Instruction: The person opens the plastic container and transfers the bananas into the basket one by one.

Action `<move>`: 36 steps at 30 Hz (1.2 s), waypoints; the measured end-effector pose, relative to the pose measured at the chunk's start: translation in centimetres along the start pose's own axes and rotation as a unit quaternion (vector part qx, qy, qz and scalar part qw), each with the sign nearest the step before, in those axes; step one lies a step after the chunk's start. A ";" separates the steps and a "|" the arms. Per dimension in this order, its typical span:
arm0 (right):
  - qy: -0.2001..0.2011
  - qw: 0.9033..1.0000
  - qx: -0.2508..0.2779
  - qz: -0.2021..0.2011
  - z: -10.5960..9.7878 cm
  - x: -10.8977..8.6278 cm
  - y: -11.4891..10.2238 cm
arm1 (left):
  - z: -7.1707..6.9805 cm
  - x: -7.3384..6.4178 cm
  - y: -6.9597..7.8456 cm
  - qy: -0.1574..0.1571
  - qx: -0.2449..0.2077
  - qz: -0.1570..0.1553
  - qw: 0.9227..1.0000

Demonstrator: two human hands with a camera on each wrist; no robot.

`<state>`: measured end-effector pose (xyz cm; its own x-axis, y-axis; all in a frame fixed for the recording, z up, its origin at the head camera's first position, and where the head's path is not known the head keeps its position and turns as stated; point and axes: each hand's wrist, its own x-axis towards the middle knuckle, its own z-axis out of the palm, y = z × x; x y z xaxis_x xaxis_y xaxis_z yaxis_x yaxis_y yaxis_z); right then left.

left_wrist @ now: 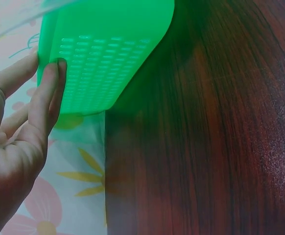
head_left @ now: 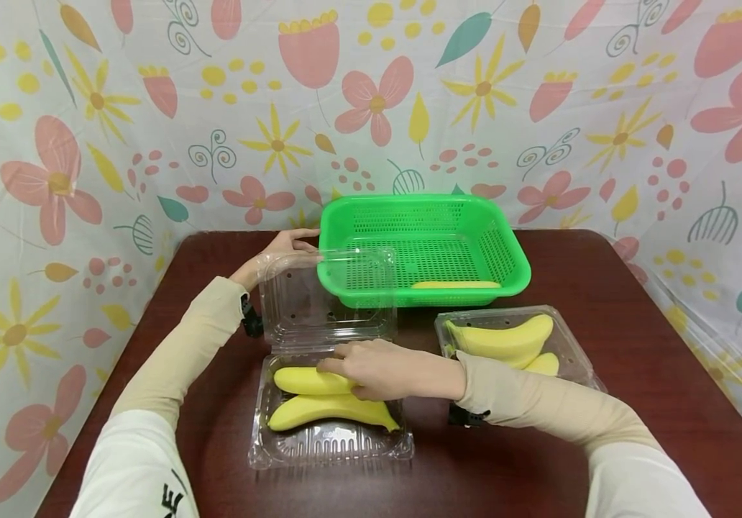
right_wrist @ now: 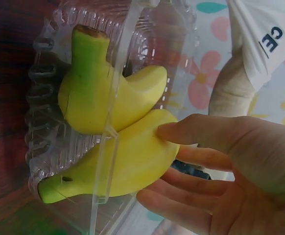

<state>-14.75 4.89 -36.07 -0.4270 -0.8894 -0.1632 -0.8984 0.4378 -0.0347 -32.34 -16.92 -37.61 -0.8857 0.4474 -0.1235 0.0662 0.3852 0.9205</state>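
My right hand point(head_left: 377, 368) grips a yellow banana point(head_left: 303, 380), thumb on one side and fingers on the other. That banana lies in an opened clear plastic clamshell box point(head_left: 258, 432), just behind a second banana point(head_left: 322, 415). In the right wrist view the held banana point(right_wrist: 137, 152) slants beside the other banana point(right_wrist: 91, 98), whose stem end is green. The box's clear lid point(head_left: 293, 302) stands raised at the back. My left hand point(head_left: 280, 252) reaches behind this lid and touches the left rim of a green basket point(head_left: 518, 277). Its fingers point(left_wrist: 43, 95) lie fairly straight against the basket's outer wall.
One banana point(head_left: 455, 285) lies at the front inside the perforated green basket. To the right, another clear box point(head_left: 574, 360) holds bananas point(head_left: 507, 342), partly hidden by my right forearm. A dark red-brown table point(head_left: 216, 446) bears everything, with a flowered cloth point(head_left: 216, 108) behind it.
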 end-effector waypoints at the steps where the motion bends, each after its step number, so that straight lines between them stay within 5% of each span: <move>1: -0.001 1.000 0.001 0.004 0.0 0.1 0.0 | 0.0 0.0 0.1 0.000 -0.002 -0.001 1.000; 26: -0.037 0.997 0.034 0.053 0.5 1.1 0.0 | -0.1 0.1 -0.7 0.002 -0.013 0.032 0.999; 36: -0.023 0.997 0.043 0.051 -0.7 0.6 0.1 | 0.1 0.3 -0.9 0.018 -0.003 0.017 1.000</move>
<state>-15.17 4.28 -35.51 -0.5085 -0.8335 -0.2161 -0.8375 0.5370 -0.1006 -32.61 -17.08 -38.45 -0.8992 0.4304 -0.0789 0.0934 0.3649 0.9264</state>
